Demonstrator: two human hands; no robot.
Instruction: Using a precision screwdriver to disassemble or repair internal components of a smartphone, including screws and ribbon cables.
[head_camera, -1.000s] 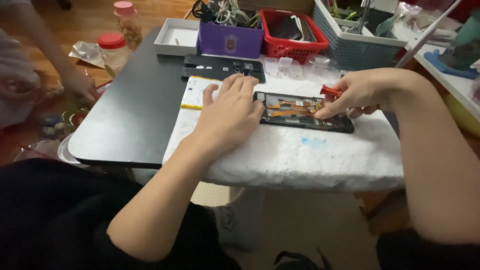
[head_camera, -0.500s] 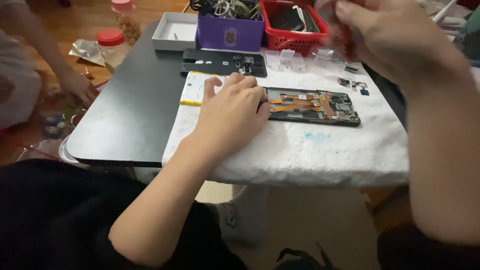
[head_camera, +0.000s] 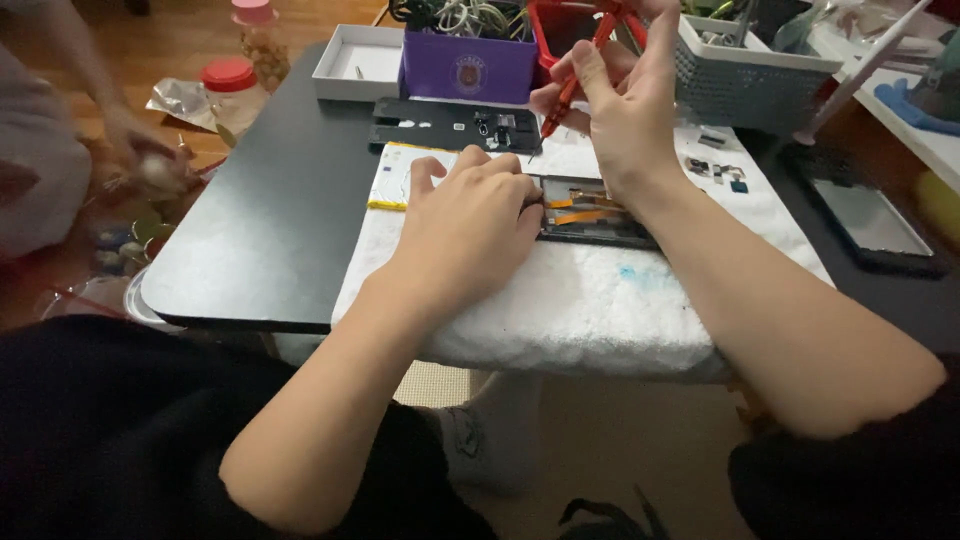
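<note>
The right hand is now lower than half a second ago, back above the opened phone, and it grips a red screwdriver between the fingers. The screwdriver is tilted, its long axis runs from upper right to lower left, and the tip points down toward the black back cover. The left hand stays flat and closed over the left end of the phone, pressing it on the white towel. The phone lies with its long axis left to right on the surface.
</note>
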